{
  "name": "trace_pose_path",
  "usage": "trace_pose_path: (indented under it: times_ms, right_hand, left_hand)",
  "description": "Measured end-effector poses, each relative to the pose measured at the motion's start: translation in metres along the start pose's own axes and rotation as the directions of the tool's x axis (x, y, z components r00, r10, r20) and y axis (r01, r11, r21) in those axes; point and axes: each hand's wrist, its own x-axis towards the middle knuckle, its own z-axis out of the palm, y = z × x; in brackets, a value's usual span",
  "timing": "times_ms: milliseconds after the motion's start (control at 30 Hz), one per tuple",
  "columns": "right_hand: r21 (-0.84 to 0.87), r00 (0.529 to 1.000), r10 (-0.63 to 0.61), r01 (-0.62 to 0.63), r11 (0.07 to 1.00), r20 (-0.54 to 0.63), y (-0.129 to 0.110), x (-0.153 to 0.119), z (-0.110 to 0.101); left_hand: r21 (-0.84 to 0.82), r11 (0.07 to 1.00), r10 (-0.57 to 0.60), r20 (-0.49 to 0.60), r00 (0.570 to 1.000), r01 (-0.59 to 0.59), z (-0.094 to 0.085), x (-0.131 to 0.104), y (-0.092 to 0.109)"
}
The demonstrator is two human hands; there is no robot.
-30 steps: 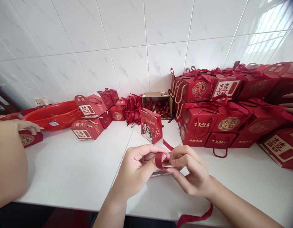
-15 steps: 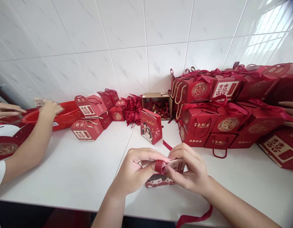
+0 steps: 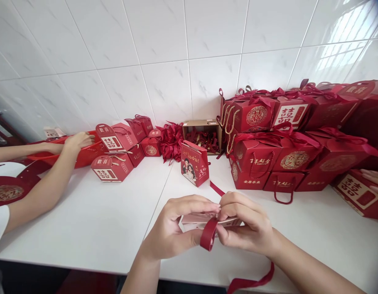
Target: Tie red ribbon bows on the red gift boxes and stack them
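Observation:
Between my hands is a small gift box (image 3: 193,219) with a pale pink top, tilted and mostly covered by my fingers. A red ribbon (image 3: 209,237) forms a loop at the middle of its top edge. My left hand (image 3: 179,226) has its thumb at the loop and its fingertips on the top edge. My right hand (image 3: 245,222) pinches the ribbon beside the loop; the exact hold is hidden behind its fingers. One tail of ribbon reaches back, another hangs over the table's front edge. Just beyond stands a red box (image 3: 195,163) with a cartoon couple.
Stacked red gift boxes (image 3: 268,153) fill the right, with a person's hand (image 3: 374,179) at the edge. A carton (image 3: 219,136) of ribbons, red bows (image 3: 172,141) and more boxes (image 3: 110,167) line the back. At left, a co-worker's arms (image 3: 50,175) reach to a red basket (image 3: 90,151).
The box between my hands has tilted, hiding its printed front, and the ribbon loop hangs lower and larger. The co-worker's hands at left moved right; the hand at the right edge moved down.

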Motion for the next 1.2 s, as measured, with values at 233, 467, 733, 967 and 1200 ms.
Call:
trace_pose_path:
  times_ms: [233,467,733,967,1200]
  right_hand:
    - [-0.012,0.999,-0.035,0.035,0.999,0.000,0.000,0.001,0.001]
    - [-0.033,1.000,-0.016,0.015,0.999,-0.016,0.001,0.000,0.001]
    - [0.043,0.954,0.298,-0.297,0.954,-0.028,0.004,0.000,-0.002]
    - [0.190,0.916,0.401,-0.398,0.898,0.023,0.005,0.003,0.000]
    - [0.167,0.950,0.306,-0.293,0.942,-0.059,0.008,0.002,0.004]
  left_hand:
    - [-0.069,0.994,-0.084,-0.025,0.996,0.083,0.003,-0.004,-0.005]
    - [0.026,0.993,-0.109,-0.063,0.992,0.111,-0.001,-0.009,-0.010]
    - [0.058,0.981,-0.164,-0.251,0.954,0.185,0.006,-0.003,-0.022]
    - [-0.058,0.971,-0.236,-0.395,0.888,0.232,0.017,0.003,-0.019]
    - [-0.086,0.975,-0.222,-0.455,0.862,0.206,0.026,0.006,-0.023]
